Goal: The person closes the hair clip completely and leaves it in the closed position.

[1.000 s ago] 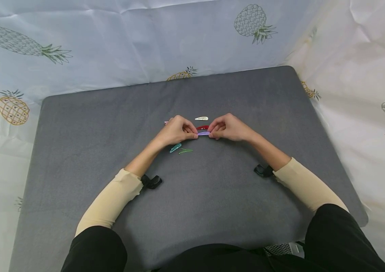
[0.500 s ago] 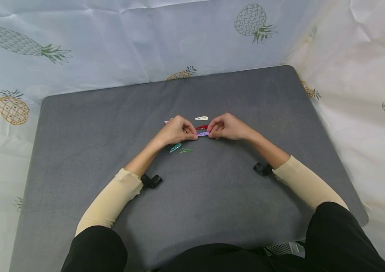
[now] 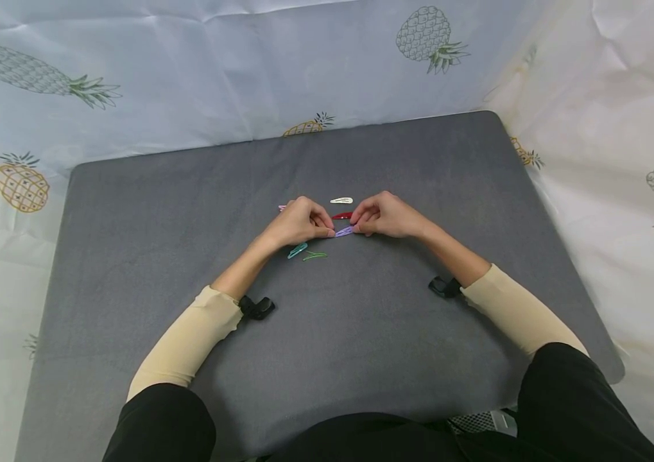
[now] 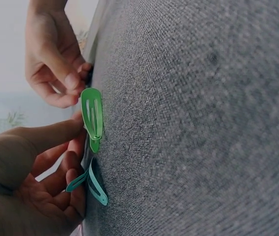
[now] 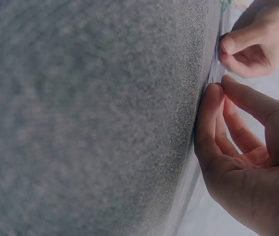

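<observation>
Between my two hands, low over the grey table, is a purple snap hair clip (image 3: 344, 231). My left hand (image 3: 303, 220) pinches its left end between thumb and fingers. At the other end, my right hand (image 3: 387, 216) pinches it with thumb and forefinger. A red hair clip (image 3: 341, 215) lies just behind the purple one, and a white hair clip (image 3: 341, 201) farther back. Nearer me, below my left hand, lie a teal hair clip (image 4: 97, 186) and a green hair clip (image 4: 92, 115), both bent open. In the left wrist view, the green clip hides the purple one.
The grey cloth-covered table (image 3: 332, 333) spreads around both hands. A pink clip (image 3: 282, 208) shows only partly behind my left hand. White pineapple-print sheeting (image 3: 217, 70) hangs along the back and sides.
The purple clip has turned from nearly level to slanted, its right end tipped away from me, and shows its frame more. Both hands have shifted very slightly left.
</observation>
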{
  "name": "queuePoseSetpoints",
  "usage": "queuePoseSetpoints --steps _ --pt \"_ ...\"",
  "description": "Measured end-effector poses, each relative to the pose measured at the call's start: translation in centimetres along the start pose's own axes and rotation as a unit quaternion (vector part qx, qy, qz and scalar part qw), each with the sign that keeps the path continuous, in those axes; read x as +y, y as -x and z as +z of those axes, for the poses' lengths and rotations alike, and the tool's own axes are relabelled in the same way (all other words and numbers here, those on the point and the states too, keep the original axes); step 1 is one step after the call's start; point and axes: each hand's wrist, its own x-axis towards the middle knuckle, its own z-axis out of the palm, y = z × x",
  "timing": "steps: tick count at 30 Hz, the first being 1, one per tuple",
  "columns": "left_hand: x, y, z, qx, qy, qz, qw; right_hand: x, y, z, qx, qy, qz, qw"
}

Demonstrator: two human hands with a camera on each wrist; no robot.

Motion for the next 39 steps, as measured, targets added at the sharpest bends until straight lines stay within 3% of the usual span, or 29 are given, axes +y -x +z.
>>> queuePoseSetpoints --steps 14,23,39 --pt "-0.2 0.4 -0.2 0.002 0.016 -0.004 0.9999 -0.2 -0.1 0.2 0.002 -0.011 -0.003 0.9999" --pt "-0.3 1.0 -0.5 0.004 0.018 -0.012 0.9998 -0.8 -0.2 0.7 -0.008 -0.016 -0.025 0.9995" --pt "0.0 3.2 -1.8 -0.033 -0.018 -0.013 0.9992 -2.6 -0.6 2.7 -0.040 -0.022 -0.042 0.9981"
